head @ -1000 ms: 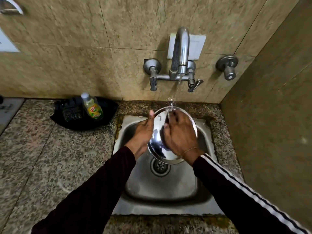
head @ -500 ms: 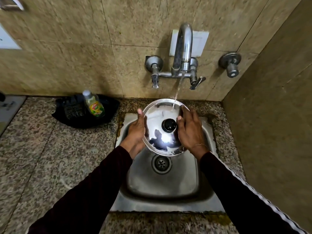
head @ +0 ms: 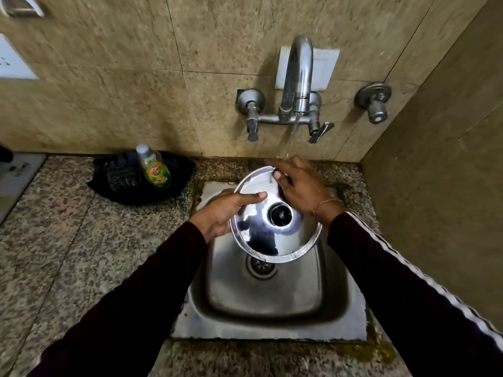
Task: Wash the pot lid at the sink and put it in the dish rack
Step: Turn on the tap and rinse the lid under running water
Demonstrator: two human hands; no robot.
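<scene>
A round shiny steel pot lid (head: pixel 261 238) with a dark knob in its middle is held tilted over the steel sink (head: pixel 272 317), knob side facing me. My left hand (head: pixel 226 210) grips its left rim, thumb across the top face. My right hand (head: pixel 302 186) lies over the lid's far right part, fingers spread on the surface under the running water. The tap (head: pixel 296 77) on the wall pours a thin stream onto the lid's far edge and my right fingers. No dish rack is in view.
A dish soap bottle (head: pixel 153 170) stands on a black tray (head: pixel 109 186) with a dark scrubber, on the granite counter (head: pixel 68 254) left of the sink. A tiled wall closes the right side (head: pixel 435 186). The sink drain (head: pixel 261 266) shows below the lid.
The lid was flipped from underside to knob side up, then lowered and tilted. My right hand moved from the right rim up onto the lid's far part; my left thumb came over the top.
</scene>
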